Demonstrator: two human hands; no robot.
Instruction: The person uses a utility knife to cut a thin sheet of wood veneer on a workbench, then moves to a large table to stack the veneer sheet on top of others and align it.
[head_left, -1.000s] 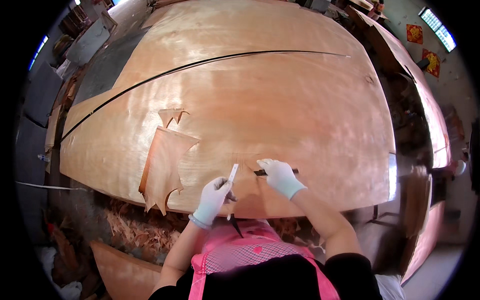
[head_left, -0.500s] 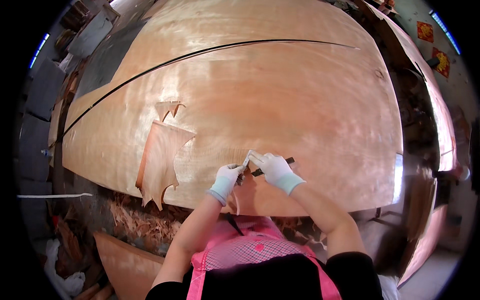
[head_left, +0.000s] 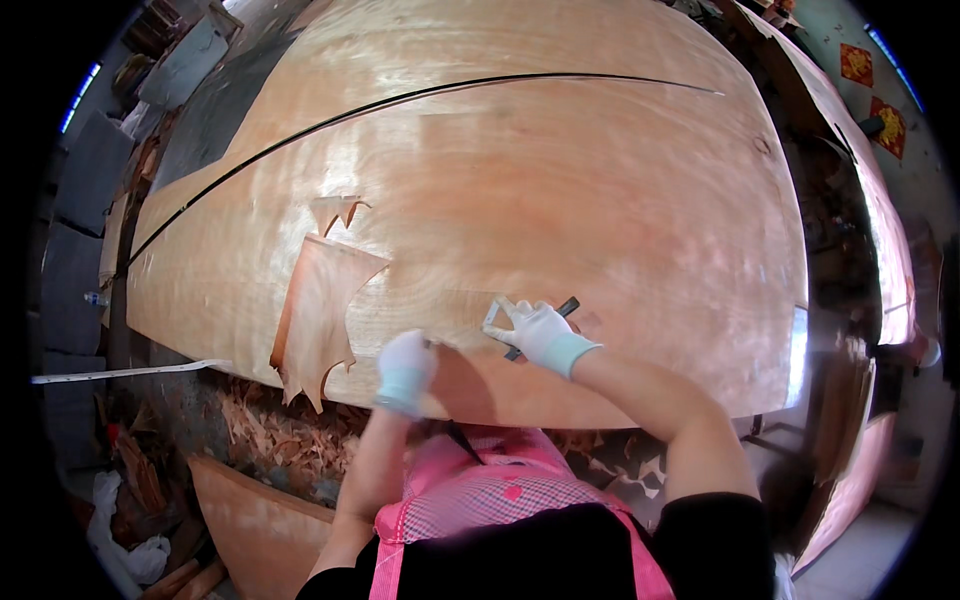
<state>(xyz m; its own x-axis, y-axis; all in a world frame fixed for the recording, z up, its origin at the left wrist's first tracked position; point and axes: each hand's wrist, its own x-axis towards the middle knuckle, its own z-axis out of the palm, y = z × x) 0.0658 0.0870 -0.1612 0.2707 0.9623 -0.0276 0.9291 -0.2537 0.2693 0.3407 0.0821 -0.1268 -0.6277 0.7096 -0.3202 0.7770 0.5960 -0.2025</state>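
Note:
My right hand (head_left: 540, 333), in a white glove with a pale blue cuff, is closed over the wood veneer sheet (head_left: 600, 230). Its thumb and fingertips pinch a short whitish strip (head_left: 489, 322), bent into a loop. A dark, narrow bar-like tool (head_left: 569, 306) passes under the same hand, one end showing on each side; its kind is unclear. My left hand (head_left: 406, 366), gloved alike, is blurred above the sheet's near edge, and its fingers cannot be made out. A torn veneer piece (head_left: 322, 315) lies to its left, with a smaller scrap (head_left: 338, 211) beyond.
A long thin black rod (head_left: 400, 101) curves across the sheet. At the left, a white tape-like strip (head_left: 130, 373) reaches toward the sheet's near edge. Wood shavings (head_left: 285, 435) and a curved wooden board (head_left: 255, 515) lie below that edge. More sheets (head_left: 880, 230) stand at the right.
My left hand has left the right hand and moved left toward the near edge. My right hand keeps the whitish strip and dark tool, now more tilted. The white strip at left reaches farther right.

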